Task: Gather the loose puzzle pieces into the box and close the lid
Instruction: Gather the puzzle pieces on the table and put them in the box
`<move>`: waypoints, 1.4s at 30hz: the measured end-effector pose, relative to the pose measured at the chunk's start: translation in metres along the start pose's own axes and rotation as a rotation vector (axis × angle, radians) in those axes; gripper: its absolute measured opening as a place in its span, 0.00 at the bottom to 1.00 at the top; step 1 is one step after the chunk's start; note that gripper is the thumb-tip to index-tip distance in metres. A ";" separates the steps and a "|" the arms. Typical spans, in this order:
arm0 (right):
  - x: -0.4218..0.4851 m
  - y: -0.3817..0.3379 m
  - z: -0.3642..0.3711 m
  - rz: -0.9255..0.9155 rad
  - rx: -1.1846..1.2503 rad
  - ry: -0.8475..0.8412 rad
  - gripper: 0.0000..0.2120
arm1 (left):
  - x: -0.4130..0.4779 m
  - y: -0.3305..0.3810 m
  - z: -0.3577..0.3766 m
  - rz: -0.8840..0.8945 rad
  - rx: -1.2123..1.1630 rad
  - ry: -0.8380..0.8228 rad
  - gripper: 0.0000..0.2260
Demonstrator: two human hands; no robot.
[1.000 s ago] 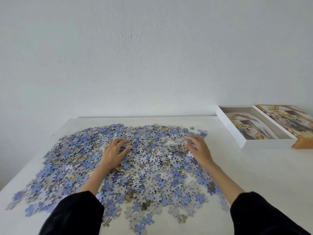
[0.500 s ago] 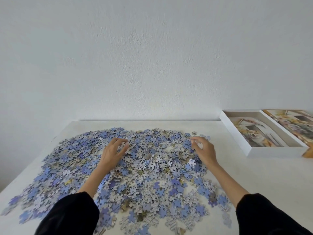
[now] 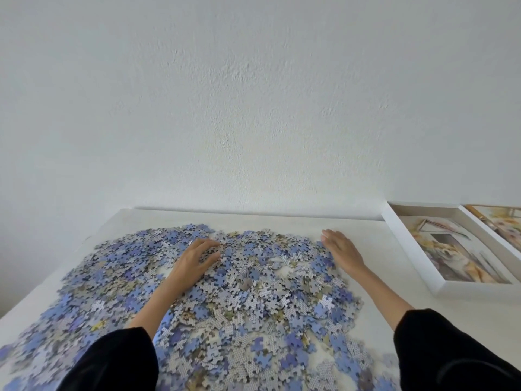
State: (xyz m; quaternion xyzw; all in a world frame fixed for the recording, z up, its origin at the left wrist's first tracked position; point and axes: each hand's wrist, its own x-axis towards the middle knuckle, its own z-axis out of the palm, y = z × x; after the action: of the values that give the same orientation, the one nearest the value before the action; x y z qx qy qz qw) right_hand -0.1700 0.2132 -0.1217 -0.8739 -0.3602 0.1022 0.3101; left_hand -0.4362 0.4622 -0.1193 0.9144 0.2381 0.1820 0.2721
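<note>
Rake with left grip (image 3: 194, 263), loosely bent atop pieces (image 3: 253, 292) strewn over desk (image 3: 380, 277), clasping nothing. Sweep with right grip (image 3: 341, 252), flat, fingers straight, at heap's right edge. Herd inward, then scoop toward box (image 3: 406, 246), open at far right beside lid (image 3: 501, 224).

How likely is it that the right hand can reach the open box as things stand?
Probably yes: the right hand rests flat at the edge of the puzzle pieces, and only bare table separates it from the box.
</note>
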 end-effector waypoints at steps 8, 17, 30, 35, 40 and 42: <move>-0.014 -0.021 0.022 -0.187 0.039 -0.104 0.18 | -0.001 -0.003 0.000 0.016 -0.015 0.012 0.16; 0.007 -0.042 0.017 -0.182 0.320 -0.044 0.14 | 0.000 -0.003 0.000 0.013 -0.018 0.018 0.16; 0.020 -0.049 0.039 -0.349 -0.007 -0.071 0.12 | -0.013 -0.030 -0.064 -0.075 -0.293 0.222 0.10; 0.022 -0.044 0.039 -0.370 -0.068 -0.047 0.13 | -0.052 -0.099 -0.131 -0.266 -0.112 0.388 0.12; 0.024 -0.043 0.044 -0.402 -0.070 -0.016 0.12 | -0.089 -0.148 -0.142 -0.515 0.048 0.271 0.18; 0.024 -0.046 0.044 -0.406 -0.079 -0.006 0.12 | -0.091 -0.148 -0.137 -0.499 0.065 0.248 0.20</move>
State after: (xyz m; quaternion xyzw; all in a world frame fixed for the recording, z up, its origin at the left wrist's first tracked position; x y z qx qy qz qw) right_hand -0.1964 0.2752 -0.1270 -0.7944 -0.5337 0.0262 0.2888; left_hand -0.6242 0.5793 -0.1169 0.8064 0.4931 0.2120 0.2481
